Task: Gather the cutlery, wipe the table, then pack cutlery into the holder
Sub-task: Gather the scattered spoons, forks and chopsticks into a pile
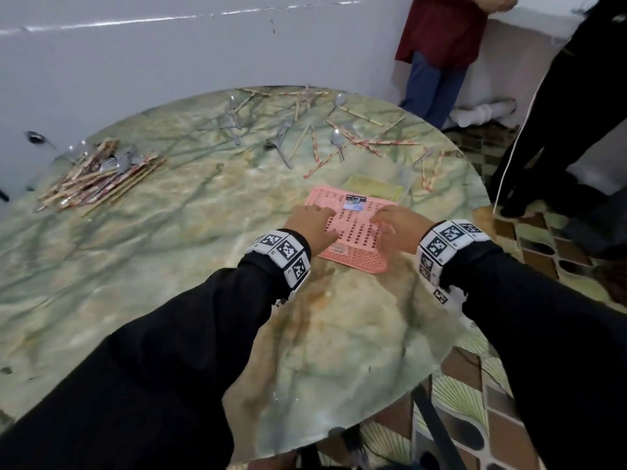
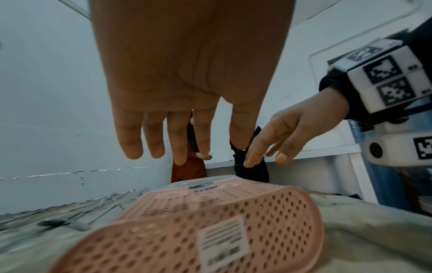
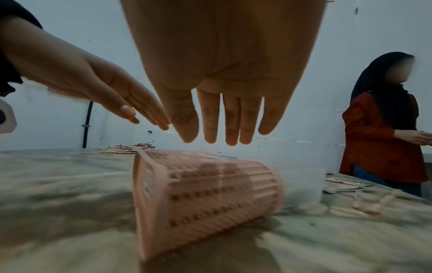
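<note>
The pink perforated holder [image 1: 353, 232] is seen lying on its side on the marbled green counter [image 1: 169, 252], toward the right edge, with its labelled base turned to the camera wearer. A barcode sticker is carried on that base, as the left wrist view shows [image 2: 222, 238]. Above the holder, the left hand [image 1: 310, 228] and the right hand [image 1: 397, 227] are held palm down; each grip is spread, fingers straight and slightly apart, nothing pinched. In both wrist views a gap is visible between the fingertips and the holder. Just beyond the holder a clear container with a yellow cloth [image 1: 373, 186] is set, partly blurred. A gathered pile of chopsticks and metal cutlery [image 1: 98, 174] is found at the counter's left side, well apart from the holder. More spoons, forks and chopsticks [image 1: 305, 130] are scattered along the far rim. 2 standing people are seen past the counter, one in a red top [image 1: 441, 32], one in black [image 1: 583, 96].
</note>
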